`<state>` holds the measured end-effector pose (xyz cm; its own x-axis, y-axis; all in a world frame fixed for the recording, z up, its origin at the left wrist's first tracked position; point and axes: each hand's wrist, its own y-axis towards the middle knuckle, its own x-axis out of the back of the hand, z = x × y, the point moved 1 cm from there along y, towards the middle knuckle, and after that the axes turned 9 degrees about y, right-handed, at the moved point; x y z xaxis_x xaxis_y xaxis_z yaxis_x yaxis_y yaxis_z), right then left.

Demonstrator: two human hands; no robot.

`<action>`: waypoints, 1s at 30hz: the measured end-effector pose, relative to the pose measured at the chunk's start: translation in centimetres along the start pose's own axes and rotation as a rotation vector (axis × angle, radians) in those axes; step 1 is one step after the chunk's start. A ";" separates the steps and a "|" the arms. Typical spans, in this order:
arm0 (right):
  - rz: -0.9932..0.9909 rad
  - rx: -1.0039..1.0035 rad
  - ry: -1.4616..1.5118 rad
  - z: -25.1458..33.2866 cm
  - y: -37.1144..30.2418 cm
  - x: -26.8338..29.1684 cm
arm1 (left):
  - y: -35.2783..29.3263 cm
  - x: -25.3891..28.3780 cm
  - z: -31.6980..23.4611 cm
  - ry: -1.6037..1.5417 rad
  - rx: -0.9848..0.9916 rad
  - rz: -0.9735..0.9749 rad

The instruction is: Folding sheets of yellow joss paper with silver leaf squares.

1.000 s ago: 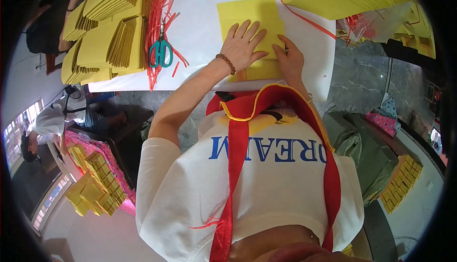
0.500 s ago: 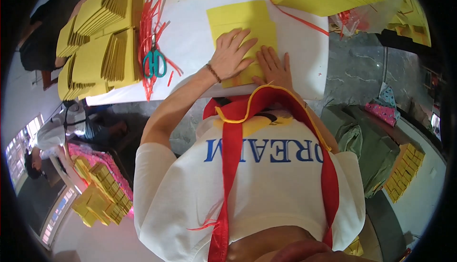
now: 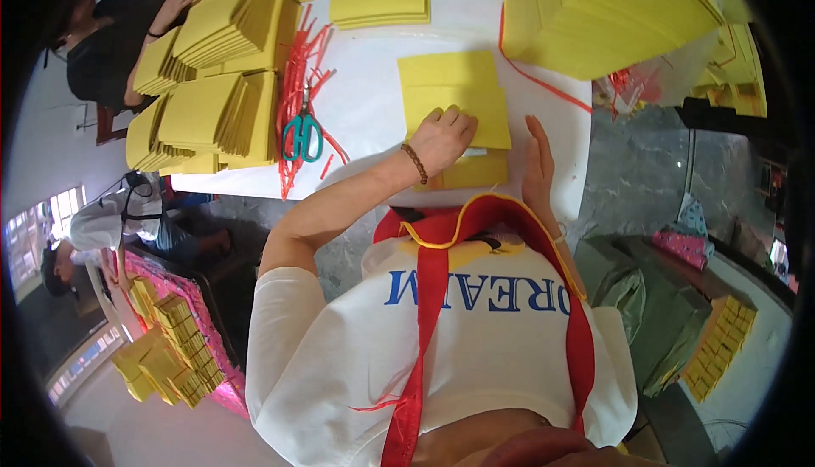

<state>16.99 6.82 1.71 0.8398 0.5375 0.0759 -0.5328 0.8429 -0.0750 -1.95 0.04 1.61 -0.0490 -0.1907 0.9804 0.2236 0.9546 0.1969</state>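
Note:
My left hand [image 3: 443, 140], with a beaded bracelet at the wrist, is curled closed over the lower edge of a flat yellow paper sheet [image 3: 454, 85]. Its fingertips are partly hidden, and the paper's edge appears to be in its grasp. A second yellow piece [image 3: 484, 171] shows below that edge, with a small white patch between the two. My right hand [image 3: 537, 165] is held on edge just right of the papers, fingers stretched out and holding nothing. Both papers lie on the white table [image 3: 365, 68] in front of me.
Stacks of folded yellow paper [image 3: 204, 115] stand at the left. Red strips [image 3: 297, 59] and green-handled scissors [image 3: 302, 136] lie beside them. A large yellow bundle [image 3: 620, 17] with a red strap fills the far right. Two other people are at the left.
My left hand has gone from lying spread on the paper to curled at its edge. My right hand has come off the paper to its right side. The view has shifted slightly.

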 end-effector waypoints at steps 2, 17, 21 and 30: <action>-0.080 0.038 -0.037 -1.6 0.2 0.5 | 0.9 1.0 3.0 -0.136 0.042 0.032; -0.086 0.246 -0.481 -2.7 0.1 0.2 | 3.9 -0.7 23.5 0.314 0.263 -0.104; -0.116 0.233 -0.482 -2.5 0.0 -0.2 | 4.6 -1.0 23.2 0.312 0.280 -0.020; -0.124 0.244 -0.496 -2.8 -0.2 -0.1 | 3.3 -3.5 21.4 0.251 0.343 0.051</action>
<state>17.29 6.50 -1.02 0.7794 0.3309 0.5320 -0.4916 0.8494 0.1919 -21.86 8.75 -1.26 0.2012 -0.1509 0.9678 -0.1188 0.9770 0.1771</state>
